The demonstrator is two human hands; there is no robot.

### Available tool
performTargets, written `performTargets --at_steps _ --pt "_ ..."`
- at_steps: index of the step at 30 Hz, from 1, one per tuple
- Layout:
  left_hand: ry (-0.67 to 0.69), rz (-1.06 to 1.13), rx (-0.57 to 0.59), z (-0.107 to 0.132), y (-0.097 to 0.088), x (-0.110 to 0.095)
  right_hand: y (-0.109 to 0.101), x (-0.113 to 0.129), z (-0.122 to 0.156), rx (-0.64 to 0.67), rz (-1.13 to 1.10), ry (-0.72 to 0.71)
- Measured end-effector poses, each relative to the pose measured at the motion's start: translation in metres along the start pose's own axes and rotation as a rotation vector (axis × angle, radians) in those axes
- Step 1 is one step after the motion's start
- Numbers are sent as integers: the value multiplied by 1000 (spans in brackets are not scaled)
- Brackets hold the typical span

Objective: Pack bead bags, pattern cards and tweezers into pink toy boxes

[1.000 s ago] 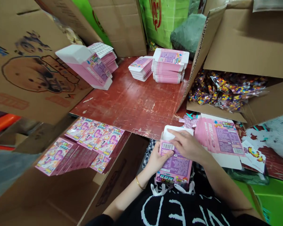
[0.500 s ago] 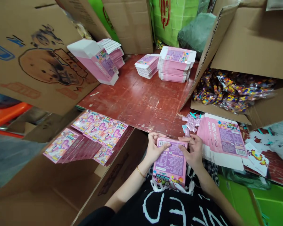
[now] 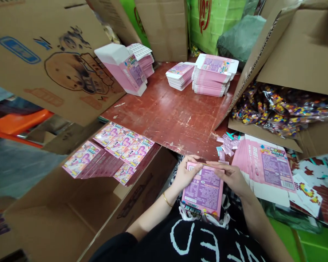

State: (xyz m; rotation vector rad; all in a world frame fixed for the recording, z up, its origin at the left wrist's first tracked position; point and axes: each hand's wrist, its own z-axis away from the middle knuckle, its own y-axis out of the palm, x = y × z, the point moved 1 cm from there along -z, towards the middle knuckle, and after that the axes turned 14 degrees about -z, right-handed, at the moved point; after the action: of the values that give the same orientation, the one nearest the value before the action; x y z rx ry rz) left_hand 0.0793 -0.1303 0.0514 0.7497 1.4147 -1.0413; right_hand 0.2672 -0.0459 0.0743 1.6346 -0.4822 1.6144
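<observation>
A pink and purple printed carton lies against my lap, its text side up. My left hand grips its upper left corner, thumb on the printed face and fingers behind the far edge. At the upper right corner my right hand holds the same carton, with fingers along its top end. Close to my right hand are a fanned stack of flat pink cartons and several small lilac packets on the red table.
Finished-looking boxes stand at the rim of a large open carton on the left. Flat carton stacks sit at the table's back. A cardboard box at right holds bags of colourful beads.
My right hand's fingers have moved inward across the carton's top end, and its thumb has shifted toward the upper edge. The whole view has shifted so that things appear farther right.
</observation>
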Motion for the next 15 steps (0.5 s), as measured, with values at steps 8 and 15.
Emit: performTargets --at_steps 8,15 --pt "-202 74 225 -6 -37 21 1 -11 -8 -374 125 -317" --pt "-2 -723 -122 -157 -156 10 70 113 39 389 442 -827"
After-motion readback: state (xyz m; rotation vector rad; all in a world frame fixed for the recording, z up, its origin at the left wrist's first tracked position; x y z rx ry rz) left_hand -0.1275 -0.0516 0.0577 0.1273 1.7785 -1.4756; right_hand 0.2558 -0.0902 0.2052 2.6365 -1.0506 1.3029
